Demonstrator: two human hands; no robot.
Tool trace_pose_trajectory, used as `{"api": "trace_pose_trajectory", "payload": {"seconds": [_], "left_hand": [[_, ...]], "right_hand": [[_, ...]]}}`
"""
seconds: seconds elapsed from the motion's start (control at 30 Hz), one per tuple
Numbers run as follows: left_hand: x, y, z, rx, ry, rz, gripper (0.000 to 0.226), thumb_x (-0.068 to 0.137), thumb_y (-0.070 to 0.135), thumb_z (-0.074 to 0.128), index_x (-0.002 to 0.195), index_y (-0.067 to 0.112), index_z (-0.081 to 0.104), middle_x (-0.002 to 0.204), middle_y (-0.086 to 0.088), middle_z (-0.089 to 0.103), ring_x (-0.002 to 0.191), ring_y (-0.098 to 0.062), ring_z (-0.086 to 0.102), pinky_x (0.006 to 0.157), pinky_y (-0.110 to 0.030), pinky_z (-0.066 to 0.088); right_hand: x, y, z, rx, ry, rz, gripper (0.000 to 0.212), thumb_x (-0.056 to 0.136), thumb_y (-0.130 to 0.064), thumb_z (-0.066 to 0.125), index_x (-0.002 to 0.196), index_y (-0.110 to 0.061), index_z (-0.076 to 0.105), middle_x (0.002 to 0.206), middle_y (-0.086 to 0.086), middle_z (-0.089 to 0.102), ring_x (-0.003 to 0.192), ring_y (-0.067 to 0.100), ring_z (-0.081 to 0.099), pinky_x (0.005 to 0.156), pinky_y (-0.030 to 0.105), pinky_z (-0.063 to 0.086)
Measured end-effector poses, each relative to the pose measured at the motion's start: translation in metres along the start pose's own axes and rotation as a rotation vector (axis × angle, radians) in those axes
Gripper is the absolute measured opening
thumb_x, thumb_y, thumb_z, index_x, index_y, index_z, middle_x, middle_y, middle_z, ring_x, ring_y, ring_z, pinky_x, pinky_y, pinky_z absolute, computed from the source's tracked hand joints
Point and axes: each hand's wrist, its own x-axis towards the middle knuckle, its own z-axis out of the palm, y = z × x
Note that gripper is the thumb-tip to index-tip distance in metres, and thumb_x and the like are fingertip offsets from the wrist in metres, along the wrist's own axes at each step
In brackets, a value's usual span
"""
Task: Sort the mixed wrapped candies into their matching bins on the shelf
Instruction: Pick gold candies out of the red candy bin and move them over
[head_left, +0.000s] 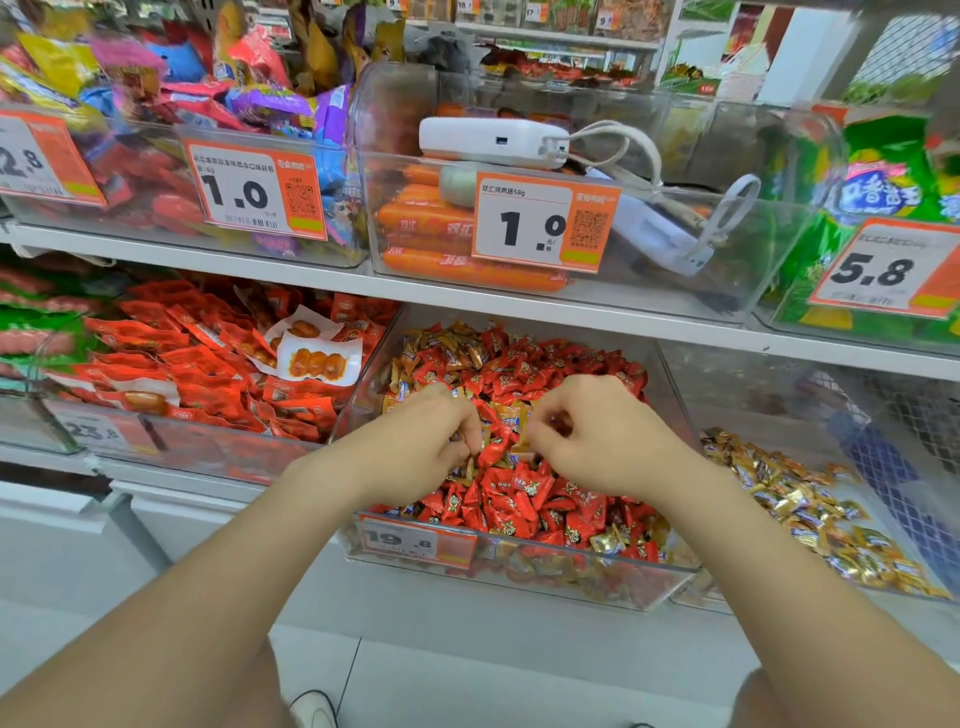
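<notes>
Candies (509, 488) half-bury left hand (415, 441), pinching gold ones; right hand (597, 436) curls, its hold impossible to tell.

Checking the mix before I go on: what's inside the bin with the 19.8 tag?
Mostly red candies with gold candies mixed in. The left hand and right hand cover the middle; deeper layers are hidden.

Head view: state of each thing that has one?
left hand, gripping wrapped candies in the middle bin
right hand, fingers curled, grip unclear
middle bin, full, red and gold mixed
right bin, partly filled, gold candies only
power bank, cable plugged in, lying on sausages
</notes>
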Motion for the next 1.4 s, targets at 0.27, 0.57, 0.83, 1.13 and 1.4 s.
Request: {"api": "trace_pose_trajectory", "payload": {"seconds": [0.27, 0.57, 0.83, 1.13, 1.4], "left_hand": [[0.004, 0.002, 0.001, 0.027, 0.011, -0.035, 0.006, 0.099, 0.026, 0.065, 0.098, 0.02, 0.065, 0.105, 0.012, 0.056, 0.102, -0.007, 0.049, 0.094, -0.032, 0.046], [0.008, -0.003, 0.008, -0.099, -0.045, 0.012, 0.048, 0.094, 0.034, 0.078, 0.128, 0.043, 0.046, 0.113, 0.018, 0.044, 0.11, -0.007, 0.05, 0.096, -0.032, 0.045], [0.017, -0.001, 0.007, -0.016, -0.134, -0.04, 0.047, 0.086, 0.037, 0.085, 0.119, 0.035, 0.051, 0.12, 0.007, 0.044, 0.112, -0.016, 0.049, 0.1, -0.041, 0.047], [0.022, 0.005, 0.006, 0.144, -0.14, -0.066, 0.035, 0.098, 0.03, 0.074, 0.115, 0.025, 0.044, 0.101, -0.005, 0.059, 0.084, -0.025, 0.062, 0.066, -0.038, 0.048], [0.005, 0.002, -0.008, -0.309, 0.125, -0.049, 0.012, 0.108, 0.024, 0.052, 0.108, 0.036, 0.057, 0.078, -0.003, 0.061, 0.052, -0.017, 0.043, 0.048, -0.031, 0.039]], "right_hand": [[-0.002, 0.004, -0.009, 0.13, 0.214, 0.081, 0.053, 0.106, -0.05, 0.049, 0.069, -0.012, 0.052, 0.055, 0.001, 0.057, 0.052, 0.019, 0.052, 0.055, 0.034, 0.039], [-0.009, 0.013, -0.018, -0.012, -0.032, -0.082, 0.03, 0.106, -0.023, 0.049, 0.12, -0.032, 0.074, 0.055, -0.009, 0.061, 0.052, 0.004, 0.058, 0.059, 0.021, 0.041], [-0.009, 0.009, -0.011, -0.238, -0.279, -0.054, 0.053, 0.096, -0.037, 0.062, 0.147, -0.048, 0.05, 0.107, -0.012, 0.043, 0.097, 0.013, 0.056, 0.09, 0.042, 0.055], [0.002, 0.015, 0.006, -0.369, -0.161, -0.011, 0.025, 0.104, -0.048, 0.059, 0.122, -0.032, 0.061, 0.119, 0.0, 0.054, 0.103, 0.027, 0.064, 0.076, 0.041, 0.053], [-0.001, 0.017, -0.013, 0.218, 0.084, 0.04, 0.027, 0.102, -0.046, 0.065, 0.09, -0.023, 0.074, 0.079, -0.003, 0.073, 0.065, 0.012, 0.061, 0.063, 0.032, 0.048]]}}
